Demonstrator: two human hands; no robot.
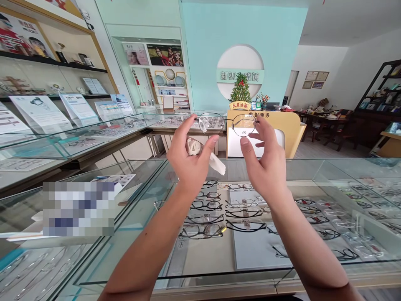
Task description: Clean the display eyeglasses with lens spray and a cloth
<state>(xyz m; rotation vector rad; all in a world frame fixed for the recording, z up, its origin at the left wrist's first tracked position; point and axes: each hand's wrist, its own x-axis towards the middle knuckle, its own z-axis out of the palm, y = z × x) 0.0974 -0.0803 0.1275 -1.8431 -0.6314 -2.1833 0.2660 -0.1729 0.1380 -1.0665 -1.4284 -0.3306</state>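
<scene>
Thin dark-rimmed round eyeglasses (228,120) are held up level at eye height, between both hands. My left hand (191,152) grips their left side with its fingers and also has a crumpled cream cloth (217,163) tucked in its palm, one zigzag-edged corner hanging down. My right hand (265,161) holds the right side near the hinge, its thumb apart below the rim. A small tag or sticker shows on the left lens. Beneath the hands, rows of eyeglasses (205,205) lie inside a glass display case (206,274).
More glass cases (67,146) run along the left, with upright cards (40,113) on them. A blurred paper (81,209) lies on the left counter. Ahead stand a yellow service desk (293,129) and a potted plant (239,88). Dark shelves (380,92) are at the right.
</scene>
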